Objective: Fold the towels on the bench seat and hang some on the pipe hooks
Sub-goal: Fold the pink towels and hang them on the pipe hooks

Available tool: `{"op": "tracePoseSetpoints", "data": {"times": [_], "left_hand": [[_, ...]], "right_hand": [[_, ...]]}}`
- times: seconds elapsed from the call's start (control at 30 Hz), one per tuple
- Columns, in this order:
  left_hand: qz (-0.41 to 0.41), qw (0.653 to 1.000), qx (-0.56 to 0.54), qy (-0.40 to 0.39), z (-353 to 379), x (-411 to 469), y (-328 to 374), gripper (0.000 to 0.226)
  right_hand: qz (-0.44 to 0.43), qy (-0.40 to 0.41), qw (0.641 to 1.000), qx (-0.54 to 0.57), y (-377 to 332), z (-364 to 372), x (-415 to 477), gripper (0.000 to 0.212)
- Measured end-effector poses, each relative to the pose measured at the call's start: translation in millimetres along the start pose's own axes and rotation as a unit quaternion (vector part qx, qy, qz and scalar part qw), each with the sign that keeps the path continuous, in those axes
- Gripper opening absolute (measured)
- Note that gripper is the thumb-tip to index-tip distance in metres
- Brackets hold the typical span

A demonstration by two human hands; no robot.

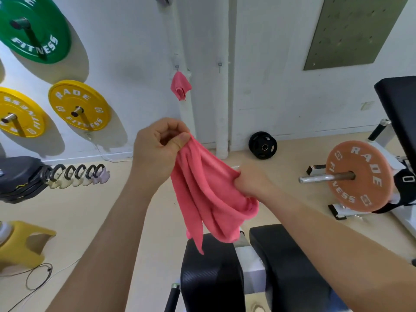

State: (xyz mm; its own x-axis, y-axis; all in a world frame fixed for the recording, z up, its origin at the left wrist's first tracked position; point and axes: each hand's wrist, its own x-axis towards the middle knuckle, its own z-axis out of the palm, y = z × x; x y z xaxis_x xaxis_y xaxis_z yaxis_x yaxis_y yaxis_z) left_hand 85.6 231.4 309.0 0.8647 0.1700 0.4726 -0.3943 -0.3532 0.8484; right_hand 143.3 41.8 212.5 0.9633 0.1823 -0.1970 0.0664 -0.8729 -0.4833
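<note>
A pink towel (207,194) hangs bunched in the air between both hands, above the black bench seat (211,271). My left hand (157,152) pinches its top corner between thumb and fingers. Lower and to the right, my right hand (252,181) grips a fold of the same towel. A second pink towel (180,85) hangs from a hook (177,67) on the white wall pipe (182,52). Another hook (220,64) to its right is bare.
Green (33,25) and yellow (78,105) weight plates hang on the left wall. A row of kettlebells (76,174) sits on the floor at left. A barbell with an orange plate (358,176) stands at right, and a small black plate (262,145) leans on the wall.
</note>
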Motion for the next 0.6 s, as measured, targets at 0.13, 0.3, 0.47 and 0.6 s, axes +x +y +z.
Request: {"op": "tracePoseSetpoints", "data": {"times": [0.13,0.3,0.47,0.6], "left_hand": [[-0.074,0.994,-0.018,0.075,-26,-14,-44,0.033],[-0.177,0.978,0.015,0.110,-32,-27,-103,0.031],[-0.243,0.964,0.048,0.095,-19,-28,-146,0.030],[-0.291,0.954,0.050,0.050,2,-18,-171,0.030]], "right_hand": [[0.060,-0.071,0.991,-0.101,20,6,-2,0.016],[0.164,-0.257,0.941,0.146,48,-14,4,0.028],[0.160,-0.301,0.937,0.070,69,-41,42,0.025],[0.181,-0.293,0.938,0.033,78,-46,82,0.022]]}}
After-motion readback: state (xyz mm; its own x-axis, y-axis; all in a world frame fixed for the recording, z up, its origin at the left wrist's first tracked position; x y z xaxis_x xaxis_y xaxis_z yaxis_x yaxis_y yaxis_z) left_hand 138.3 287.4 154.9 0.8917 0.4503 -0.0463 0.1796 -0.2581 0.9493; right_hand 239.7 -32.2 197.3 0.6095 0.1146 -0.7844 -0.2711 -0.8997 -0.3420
